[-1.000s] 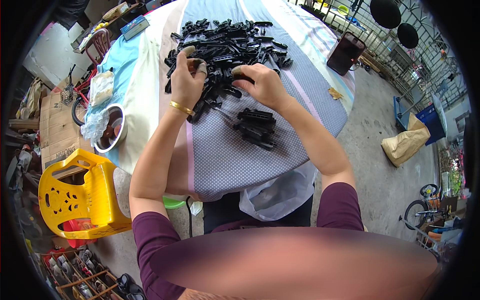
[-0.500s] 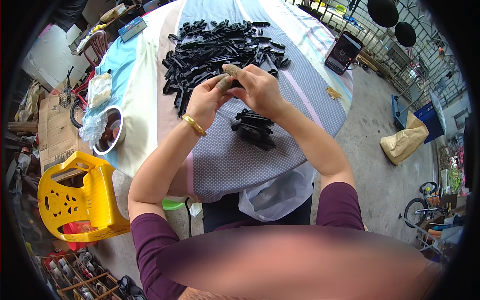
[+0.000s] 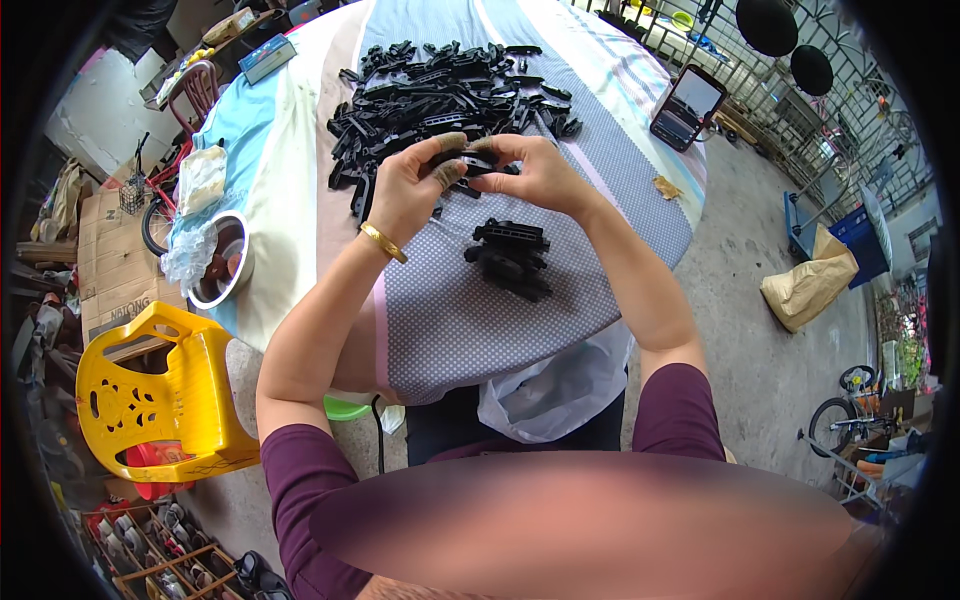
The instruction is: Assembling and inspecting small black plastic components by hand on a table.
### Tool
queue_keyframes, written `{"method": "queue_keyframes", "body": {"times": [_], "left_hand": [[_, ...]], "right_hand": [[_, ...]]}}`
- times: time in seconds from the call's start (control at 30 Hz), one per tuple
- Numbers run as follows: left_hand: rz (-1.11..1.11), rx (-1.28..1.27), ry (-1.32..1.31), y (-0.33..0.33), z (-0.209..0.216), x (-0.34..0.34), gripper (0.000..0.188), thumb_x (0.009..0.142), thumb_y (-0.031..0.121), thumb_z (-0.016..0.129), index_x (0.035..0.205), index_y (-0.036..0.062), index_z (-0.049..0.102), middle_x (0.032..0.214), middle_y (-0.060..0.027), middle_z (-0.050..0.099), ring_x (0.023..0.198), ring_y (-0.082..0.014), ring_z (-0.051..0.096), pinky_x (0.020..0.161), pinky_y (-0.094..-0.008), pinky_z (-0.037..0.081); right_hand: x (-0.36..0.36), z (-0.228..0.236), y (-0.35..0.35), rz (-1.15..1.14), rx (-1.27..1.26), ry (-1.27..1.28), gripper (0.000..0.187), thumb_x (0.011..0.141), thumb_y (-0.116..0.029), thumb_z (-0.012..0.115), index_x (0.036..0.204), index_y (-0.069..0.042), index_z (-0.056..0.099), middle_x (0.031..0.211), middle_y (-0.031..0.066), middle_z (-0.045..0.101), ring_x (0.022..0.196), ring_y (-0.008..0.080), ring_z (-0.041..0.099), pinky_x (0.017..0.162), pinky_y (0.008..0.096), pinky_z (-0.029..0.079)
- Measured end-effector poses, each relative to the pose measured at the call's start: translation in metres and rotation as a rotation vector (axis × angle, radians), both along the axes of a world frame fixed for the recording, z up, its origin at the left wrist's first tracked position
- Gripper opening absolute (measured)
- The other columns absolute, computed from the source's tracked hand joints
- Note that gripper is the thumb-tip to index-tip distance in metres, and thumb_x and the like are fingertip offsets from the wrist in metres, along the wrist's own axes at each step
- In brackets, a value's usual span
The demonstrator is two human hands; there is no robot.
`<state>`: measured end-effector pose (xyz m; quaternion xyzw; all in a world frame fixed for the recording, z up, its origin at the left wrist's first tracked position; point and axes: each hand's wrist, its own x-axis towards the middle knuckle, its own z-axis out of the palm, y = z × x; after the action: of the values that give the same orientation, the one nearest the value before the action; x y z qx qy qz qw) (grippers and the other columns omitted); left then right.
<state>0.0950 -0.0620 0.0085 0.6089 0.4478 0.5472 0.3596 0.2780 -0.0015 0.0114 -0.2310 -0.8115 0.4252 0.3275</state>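
Between my two hands is a small black plastic part (image 3: 477, 160), pinched at both ends above the table. My left hand (image 3: 408, 188), with tan wraps on its thumb and a finger and a gold bangle at the wrist, grips one end. The other end is between the thumb and fingers of my right hand (image 3: 540, 172). Fingertips cover some of the part's shape. Behind my hands spreads a big heap of similar black plastic parts (image 3: 430, 90). Nearer to me, a small stack of black parts (image 3: 510, 258) lies on the patterned tablecloth (image 3: 430, 330).
A phone (image 3: 688, 107) stands propped at the table's right. At the left edge sit a white bowl (image 3: 243, 262) with roundish reddish-brown things and a crumpled plastic bag (image 3: 190, 258). A yellow plastic chair (image 3: 205, 385) is on the left; a white plastic bag (image 3: 545, 400) hangs over my lap.
My hands have spread apart slightly, and the black part between them now shows more. The phone's screen has turned from a dark pattern to a lighter picture.
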Motion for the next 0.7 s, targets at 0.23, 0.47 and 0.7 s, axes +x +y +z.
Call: {"method": "queue_keyframes", "body": {"times": [0.23, 0.47, 0.7], "left_hand": [[0.027, 0.157, 0.120, -0.001, 0.000, 0.003, 0.029, 0.079, 0.003, 0.066, 0.107, -0.0001, 0.062, 0.094, -0.0043, 0.065, 0.081, -0.0059, 0.059, 0.073, -0.0191, 0.049], [-0.301, -0.125, 0.000, 0.002, -0.006, 0.006, 0.025, 0.081, 0.006, 0.064, 0.106, -0.0008, 0.062, 0.094, -0.0077, 0.066, 0.083, -0.0103, 0.060, 0.076, -0.0219, 0.049], [-0.628, -0.185, 0.313, -0.004, -0.007, 0.004, 0.034, 0.084, 0.027, 0.064, 0.109, 0.0040, 0.063, 0.095, -0.0071, 0.066, 0.085, -0.0110, 0.059, 0.077, -0.0268, 0.048]], "right_hand": [[0.000, 0.003, -0.005, -0.032, -0.021, 0.086, 0.031, 0.074, -0.014, 0.073, 0.101, -0.003, 0.066, 0.081, 0.0028, 0.066, 0.071, 0.0084, 0.057, 0.068, 0.0221, 0.047], [0.031, -0.001, 0.039, -0.211, -0.113, 0.111, 0.033, 0.085, -0.032, 0.061, 0.102, -0.004, 0.063, 0.089, 0.0061, 0.066, 0.074, 0.0126, 0.061, 0.067, 0.0230, 0.050], [0.017, -0.011, 0.028, -0.391, 0.429, -0.371, 0.039, 0.070, -0.045, 0.069, 0.085, -0.009, 0.067, 0.084, 0.0080, 0.064, 0.076, 0.0243, 0.062, 0.071, 0.0319, 0.049]]}}
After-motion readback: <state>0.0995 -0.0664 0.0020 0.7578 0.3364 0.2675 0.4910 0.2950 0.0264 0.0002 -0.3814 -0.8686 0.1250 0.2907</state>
